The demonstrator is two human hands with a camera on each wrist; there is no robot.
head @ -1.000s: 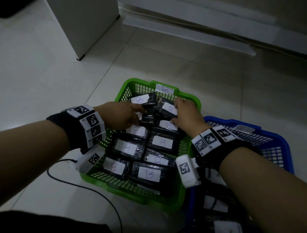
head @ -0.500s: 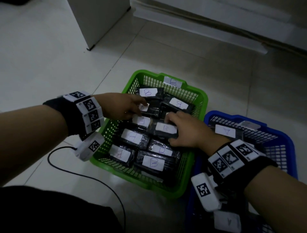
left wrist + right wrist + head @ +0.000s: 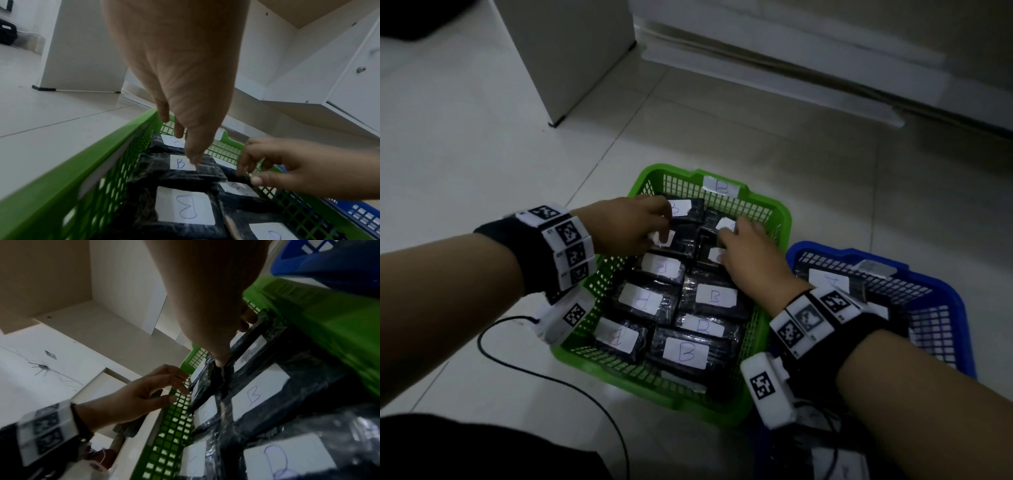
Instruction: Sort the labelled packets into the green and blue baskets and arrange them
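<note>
Both hands work at the far end of the green plastic mesh basket (image 3: 763,202), which sits on the tiled floor and is filled with black wrapped packets (image 3: 709,301) labelled B. Left hand (image 3: 626,226) fingers rest relaxed on one label; right hand (image 3: 746,253) pinches a packet edge. I think it is best to press each packet flat, labels up, in straight rows.

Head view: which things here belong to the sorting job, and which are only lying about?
Belongs to the job:
- green basket, tagged B
- packets labelled B inside it
- blue basket
- packet labelled A inside it
- left hand and right hand, both over the far packets

Only lying about:
- black cable on the floor
- white cabinet
</note>
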